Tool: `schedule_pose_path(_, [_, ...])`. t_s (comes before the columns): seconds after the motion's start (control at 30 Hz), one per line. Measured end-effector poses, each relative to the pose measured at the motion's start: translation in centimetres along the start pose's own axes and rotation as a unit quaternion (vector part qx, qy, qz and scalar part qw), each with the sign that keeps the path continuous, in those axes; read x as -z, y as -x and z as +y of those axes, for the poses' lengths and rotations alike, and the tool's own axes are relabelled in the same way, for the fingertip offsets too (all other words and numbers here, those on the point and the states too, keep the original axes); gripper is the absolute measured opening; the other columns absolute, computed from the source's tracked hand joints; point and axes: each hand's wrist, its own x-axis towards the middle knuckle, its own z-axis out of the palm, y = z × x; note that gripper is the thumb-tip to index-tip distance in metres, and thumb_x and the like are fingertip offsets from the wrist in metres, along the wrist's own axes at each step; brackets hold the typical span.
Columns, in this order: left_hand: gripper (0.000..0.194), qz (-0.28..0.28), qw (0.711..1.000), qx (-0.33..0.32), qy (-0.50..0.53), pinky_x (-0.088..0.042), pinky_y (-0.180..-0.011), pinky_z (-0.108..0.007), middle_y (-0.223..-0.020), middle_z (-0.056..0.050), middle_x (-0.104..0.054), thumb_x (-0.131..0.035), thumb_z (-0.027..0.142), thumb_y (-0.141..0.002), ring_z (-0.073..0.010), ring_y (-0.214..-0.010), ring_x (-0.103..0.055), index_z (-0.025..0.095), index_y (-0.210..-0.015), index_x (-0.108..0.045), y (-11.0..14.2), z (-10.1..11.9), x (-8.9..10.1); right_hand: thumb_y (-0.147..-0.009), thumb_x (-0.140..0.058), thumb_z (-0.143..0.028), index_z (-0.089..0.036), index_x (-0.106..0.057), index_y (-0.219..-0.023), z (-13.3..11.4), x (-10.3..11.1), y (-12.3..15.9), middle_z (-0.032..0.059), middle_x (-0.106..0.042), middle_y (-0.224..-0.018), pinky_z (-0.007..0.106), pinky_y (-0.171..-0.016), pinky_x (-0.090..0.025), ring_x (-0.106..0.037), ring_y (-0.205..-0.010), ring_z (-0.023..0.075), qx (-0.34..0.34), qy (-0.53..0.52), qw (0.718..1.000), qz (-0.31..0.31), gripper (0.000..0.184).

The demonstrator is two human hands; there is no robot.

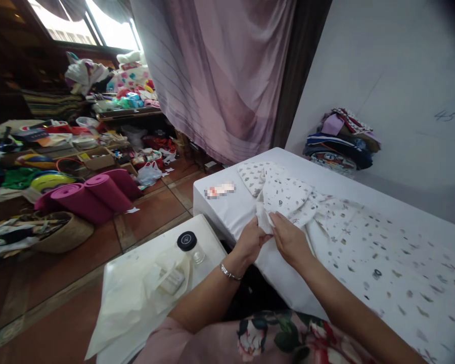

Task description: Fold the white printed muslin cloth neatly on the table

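A white cloth with small printed motifs (367, 242) stretches over the bed from the far end down the right side, bunched up near my hands. My left hand (252, 237) pinches a plain white edge of it. Close beside it, my right hand (288, 237) grips the same edge, thumb on top. Both hands are at the near side of the bed, slightly apart from each other. A small pillow with grey cloud-like prints (252, 178) lies partly under the bunched cloth at the bed's far end.
Left of the bed stands a white table (132, 253) with a black-lidded jar (187, 241) and thin wrapping. Rolled pink mats (79, 194) and piles of household goods cover the floor further left. Folded clothes (339, 141) are stacked by the wall; a pink curtain (227, 76) hangs behind.
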Motion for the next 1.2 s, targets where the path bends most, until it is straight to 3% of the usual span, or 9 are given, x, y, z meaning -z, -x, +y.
schedule_pose_path(0.13, [0.039,-0.004,1.000,-0.012,-0.012,-0.045,-0.088,-0.034,-0.096,-0.005,-0.068,-0.054,0.000,-0.055,-0.0242,-0.101,-0.058,0.017,-0.088,-0.064,0.0,-0.2,0.1,-0.089,-0.032,-0.013,-0.010,-0.048,-0.133,-0.4,-1.2,0.0,0.0167,-0.051,-0.135,0.047,-0.102,-0.042,-0.040,-0.131,0.0278,0.037,-0.008,0.999,-0.019,0.047])
schedule_pose_path(0.3, [0.045,-0.017,1.000,0.001,-0.010,-0.044,-0.087,-0.034,-0.096,-0.005,-0.066,-0.050,0.001,-0.051,-0.0226,-0.100,-0.057,0.018,-0.090,-0.062,0.1,-0.1,0.3,-0.090,-0.034,-0.016,-0.015,-0.043,-0.139,-0.4,-2.1,0.3,0.0137,-0.047,-0.139,0.048,-0.103,-0.041,-0.037,-0.133,0.0264,0.041,-0.019,0.999,-0.006,0.049])
schedule_pose_path(0.77, [0.056,-0.093,0.994,0.015,0.047,-0.040,-0.094,-0.033,-0.103,-0.004,-0.065,-0.049,-0.002,-0.050,-0.0199,-0.105,-0.057,0.018,-0.101,-0.059,-0.1,0.6,0.9,-0.094,-0.031,-0.022,-0.013,-0.039,-0.141,-0.8,-1.7,0.0,0.0134,-0.038,-0.146,0.050,-0.108,-0.032,-0.025,-0.139,0.0242,0.021,-0.059,0.998,-0.030,0.049])
schedule_pose_path(0.97, [0.052,-0.105,0.993,0.021,0.055,-0.042,-0.092,-0.032,-0.098,-0.004,-0.066,-0.051,-0.003,-0.051,-0.0202,-0.103,-0.058,0.017,-0.098,-0.060,0.1,1.2,0.9,-0.094,-0.030,-0.020,-0.014,-0.039,-0.140,-0.8,-1.4,-0.1,0.0127,-0.039,-0.145,0.049,-0.108,-0.031,-0.027,-0.138,0.0231,0.043,-0.031,0.999,-0.011,0.048])
schedule_pose_path(1.2, [0.046,-0.116,0.990,0.023,0.074,-0.045,-0.089,-0.031,-0.096,-0.004,-0.067,-0.054,-0.002,-0.051,-0.0206,-0.102,-0.060,0.017,-0.093,-0.062,-0.1,1.6,1.0,-0.092,-0.031,-0.019,-0.011,-0.041,-0.138,-1.1,-1.0,-0.1,0.0135,-0.038,-0.146,0.050,-0.109,-0.028,-0.025,-0.139,0.0245,0.046,0.023,0.998,-0.043,0.048])
